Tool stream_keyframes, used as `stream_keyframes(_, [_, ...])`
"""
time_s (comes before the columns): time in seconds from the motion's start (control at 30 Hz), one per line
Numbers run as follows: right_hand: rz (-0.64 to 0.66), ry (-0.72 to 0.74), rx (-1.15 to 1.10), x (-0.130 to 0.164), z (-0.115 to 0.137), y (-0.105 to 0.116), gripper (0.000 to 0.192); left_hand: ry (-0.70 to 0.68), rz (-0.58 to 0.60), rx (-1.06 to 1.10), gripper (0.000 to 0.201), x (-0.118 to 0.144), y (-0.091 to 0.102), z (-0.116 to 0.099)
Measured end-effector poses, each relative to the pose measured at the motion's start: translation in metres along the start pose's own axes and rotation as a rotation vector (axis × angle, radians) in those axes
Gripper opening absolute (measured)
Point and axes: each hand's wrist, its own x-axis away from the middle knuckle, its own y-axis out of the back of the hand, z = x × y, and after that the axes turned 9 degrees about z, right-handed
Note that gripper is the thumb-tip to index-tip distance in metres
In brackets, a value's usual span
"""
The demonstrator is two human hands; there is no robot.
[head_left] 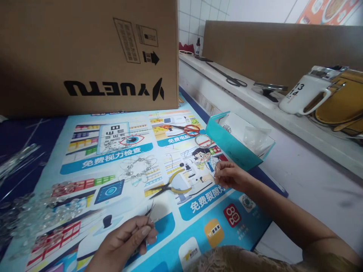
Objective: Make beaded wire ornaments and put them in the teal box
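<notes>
My left hand [132, 238] is closed at the bottom centre, pinching several thin wires [150, 212] whose ends stick up past the fingertips. To the right, my right hand [229, 175] hovers over the printed sheet with thumb and fingers pinched together; what they hold, if anything, is too small to make out. Between the hands lie pliers [172, 186] with yellow handles, jaws pointing left. Behind them rests a ring of clear beads on wire [138, 168]. Loose clear beads [42, 211] spread over the left side of the sheet.
A teal box [234, 145] with a clear bag inside stands at the right table edge, near red-handled scissors [191, 130] and a roll of tape [203, 141]. A large carton [93, 49] blocks the back. Wires [19, 162] lie far left; a white mug [303, 92] sits on the ledge.
</notes>
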Motion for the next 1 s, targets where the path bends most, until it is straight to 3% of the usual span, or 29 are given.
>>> stream_keyframes(0.13, [0.104, -0.011, -0.158, -0.019, 0.002, -0.026, 0.015, -0.019, 0.023, 0.011, 0.035, 0.001, 0.001, -0.005])
stream_keyframes(0.43, [0.141, 0.009, 0.048, -0.038, 0.007, -0.074, 0.007, -0.053, 0.033, 0.035, 0.028, 0.001, 0.001, -0.007])
stream_keyframes(0.57, [0.252, -0.029, 0.115, -0.046, -0.001, -0.093, 0.003, -0.066, 0.021, 0.059, 0.027, 0.001, 0.000, -0.008])
stream_keyframes(0.67, [0.373, -0.055, 0.252, -0.051, -0.005, -0.104, 0.004, -0.081, -0.005, 0.063, 0.026, 0.003, -0.002, -0.010])
stream_keyframes(0.77, [0.419, 0.018, 0.479, -0.058, -0.004, -0.115, 0.006, -0.107, 0.002, 0.073, 0.024, 0.004, -0.003, -0.012])
stream_keyframes(1.0, [0.307, 0.156, 0.896, -0.069, 0.002, -0.129, 0.004, -0.097, 0.051, 0.048, 0.024, 0.003, 0.000, -0.010])
